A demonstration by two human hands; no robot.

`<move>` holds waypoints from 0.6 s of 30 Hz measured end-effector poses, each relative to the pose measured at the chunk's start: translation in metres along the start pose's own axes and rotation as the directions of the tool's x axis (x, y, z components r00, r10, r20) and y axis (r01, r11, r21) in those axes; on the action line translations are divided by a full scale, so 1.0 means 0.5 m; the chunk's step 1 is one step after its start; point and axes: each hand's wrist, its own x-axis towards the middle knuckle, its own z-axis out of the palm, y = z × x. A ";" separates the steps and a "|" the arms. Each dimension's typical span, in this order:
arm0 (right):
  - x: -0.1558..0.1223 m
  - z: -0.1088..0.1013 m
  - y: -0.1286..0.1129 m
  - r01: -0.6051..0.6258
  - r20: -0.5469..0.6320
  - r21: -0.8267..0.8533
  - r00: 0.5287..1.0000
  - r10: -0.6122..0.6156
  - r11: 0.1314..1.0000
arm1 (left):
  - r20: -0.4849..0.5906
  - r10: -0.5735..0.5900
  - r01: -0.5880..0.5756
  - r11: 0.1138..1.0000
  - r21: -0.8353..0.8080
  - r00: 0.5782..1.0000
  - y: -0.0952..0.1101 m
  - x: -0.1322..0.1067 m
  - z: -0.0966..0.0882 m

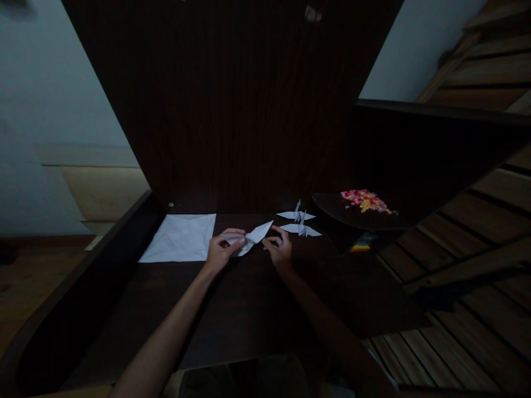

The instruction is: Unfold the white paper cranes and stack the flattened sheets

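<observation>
A partly folded white paper (258, 234) with a pointed flap rising to the right is pinched in my left hand (219, 251), its thumb lying on top. At the paper's right edge, my right hand (280, 251) has curled fingers, with the fingertips at the pointed flap; the dim light blurs the exact contact. Just beyond my right hand, two folded paper cranes stand on the dark desk: a rear crane (297, 215) and a front crane (302, 229). To the left of my left hand, a creased white paper sheet (180, 237) lies flat.
On a raised dark shelf (327, 205) at the right sits a heap of small pink, red and yellow pieces (365, 200). A colourful item (362, 242) shows beneath it. Tall dark panels border the desk (249, 309) at the back and left. Wooden slats (473, 260) fill the right side.
</observation>
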 end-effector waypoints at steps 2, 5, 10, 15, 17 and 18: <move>-0.002 -0.001 -0.008 -0.082 0.098 0.041 0.992 0.077 0.996 | -0.028 0.161 -0.154 0.973 0.171 0.987 -0.005 -0.003 0.002; -0.007 -0.001 -0.017 -0.248 0.343 0.114 0.918 0.196 0.962 | 0.037 0.386 -0.369 0.844 0.389 0.922 -0.015 -0.012 0.002; -0.014 0.009 -0.020 -0.432 0.435 0.172 0.840 0.325 0.885 | 0.344 0.495 -0.602 0.613 0.512 0.798 -0.024 -0.026 -0.001; -0.018 0.016 -0.016 -0.421 0.355 0.126 0.864 0.356 0.898 | 0.490 0.536 -0.726 0.490 0.483 0.688 -0.027 -0.031 0.007; -0.019 0.016 -0.017 -0.406 0.322 0.132 0.880 0.348 0.904 | 0.512 0.543 -0.746 0.467 0.475 0.666 -0.027 -0.031 0.011; -0.018 0.015 -0.017 -0.397 0.304 0.137 0.889 0.343 0.907 | 0.519 0.540 -0.749 0.464 0.473 0.662 -0.027 -0.031 0.012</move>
